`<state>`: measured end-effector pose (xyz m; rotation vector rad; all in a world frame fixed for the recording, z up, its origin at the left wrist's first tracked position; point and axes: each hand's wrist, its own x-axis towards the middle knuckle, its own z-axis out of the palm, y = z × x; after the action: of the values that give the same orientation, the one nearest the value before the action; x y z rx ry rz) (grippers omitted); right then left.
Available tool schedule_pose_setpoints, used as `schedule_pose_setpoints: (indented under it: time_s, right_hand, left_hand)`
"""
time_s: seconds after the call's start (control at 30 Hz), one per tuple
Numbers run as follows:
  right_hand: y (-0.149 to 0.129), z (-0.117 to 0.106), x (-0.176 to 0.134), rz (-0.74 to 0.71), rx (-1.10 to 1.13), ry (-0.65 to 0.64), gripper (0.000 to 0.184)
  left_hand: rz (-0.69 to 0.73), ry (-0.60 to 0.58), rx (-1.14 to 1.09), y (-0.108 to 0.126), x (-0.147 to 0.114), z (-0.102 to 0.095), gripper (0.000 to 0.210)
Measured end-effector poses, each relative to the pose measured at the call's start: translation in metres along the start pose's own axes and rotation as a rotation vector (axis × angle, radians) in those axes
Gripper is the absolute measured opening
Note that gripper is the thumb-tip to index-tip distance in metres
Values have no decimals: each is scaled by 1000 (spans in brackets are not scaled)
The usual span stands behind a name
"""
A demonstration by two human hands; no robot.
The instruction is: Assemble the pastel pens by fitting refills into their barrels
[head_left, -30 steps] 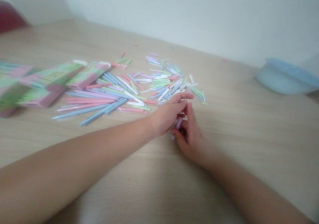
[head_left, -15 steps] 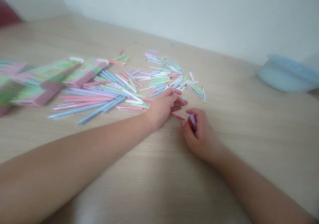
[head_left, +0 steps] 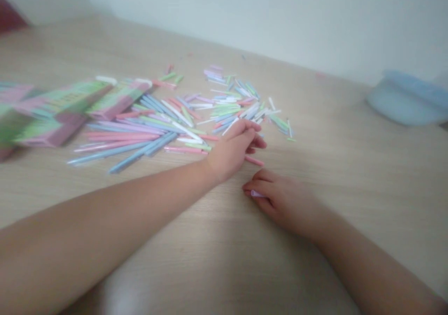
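Observation:
My left hand (head_left: 235, 149) is closed, its fingers curled, and the end of a pink straw (head_left: 255, 160) sticks out from under them. Just to the right and nearer to me, my right hand (head_left: 280, 196) is closed low over the table. A purple straw piece (head_left: 257, 193) shows its hollow end between thumb and fingers there; whether more pieces are in the palm is hidden. Left of my left wrist lies a pile of long pastel straws (head_left: 140, 137). Beyond my left hand lies a scatter of short cut pieces (head_left: 227, 109) in blue, green, white and pink.
Several pink and green boxes (head_left: 119, 99) lie on the left of the wooden table (head_left: 196, 259). A light blue pouch-like thing (head_left: 408, 100), blurred, stands far right by the white wall (head_left: 280, 21). Something dark red (head_left: 10, 16) shows at the upper left.
My right hand has turned palm-down and moved slightly down and left, away from the pink straw's end. My left hand has shifted a little to the right with the pink straw.

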<state>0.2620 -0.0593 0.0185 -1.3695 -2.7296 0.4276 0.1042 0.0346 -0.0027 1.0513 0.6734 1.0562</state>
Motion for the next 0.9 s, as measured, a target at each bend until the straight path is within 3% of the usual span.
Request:
schedule_pose_setpoints:
  time_s: [0.13, 0.27, 0.43, 0.57, 0.73, 0.9]
  right_hand:
    - [-4, 3, 2, 0, -87, 25, 18]
    - [-1, 8, 0, 121, -12, 114, 20]
    - [13, 16, -1, 104, 219, 324, 36]
    - [19, 21, 2, 213, 341, 370, 26]
    - [18, 19, 4, 306, 473, 434, 12]
    - [19, 16, 6, 367, 512, 507, 11]
  left_hand:
    - [3, -36, 44, 2, -6, 3, 14]
    - [86, -102, 81, 4, -11, 6, 22]
    - [-21, 21, 47, 4, -9, 9, 13]
    - [-82, 85, -51, 4, -8, 12, 14]
    - [-128, 56, -131, 2, -10, 11, 14]
    - [-16, 24, -81, -8, -9, 6, 15]
